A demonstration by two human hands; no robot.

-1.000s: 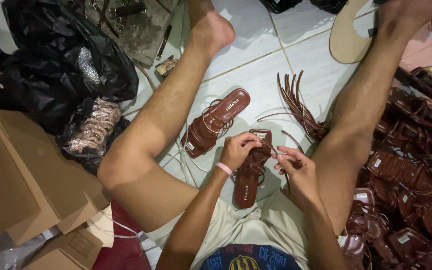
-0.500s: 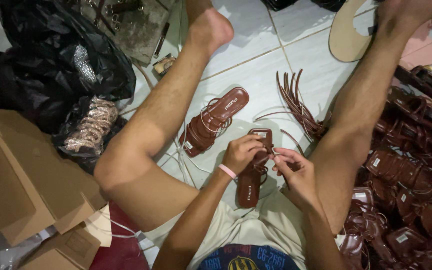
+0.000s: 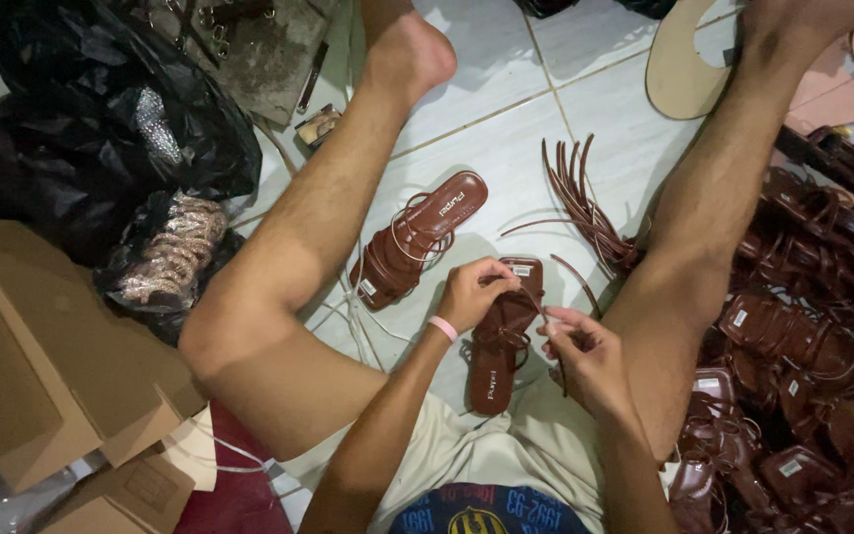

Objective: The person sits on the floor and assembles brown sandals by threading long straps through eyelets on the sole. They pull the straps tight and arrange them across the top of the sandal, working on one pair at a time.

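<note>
Left hand (image 3: 471, 292) clamps brown strappy leather sandal (image 3: 499, 341) steady on white tiled floor (image 3: 506, 148). Right hand (image 3: 585, 351) fingers pinch thin brown strap (image 3: 557, 361), likely threading it.

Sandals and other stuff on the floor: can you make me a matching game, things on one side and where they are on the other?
Things:
1. Brown sandal being worked on
2. Finished brown sandal
3. Pile of brown sandals
4. Cardboard boxes

Places:
A. On the white tiles beside the person's left leg
B. Between the left hand and right hand
C. At the left edge, below the black bags
D. Along the right edge, past the right leg

Pairs: 1-B, 2-A, 3-D, 4-C
</note>
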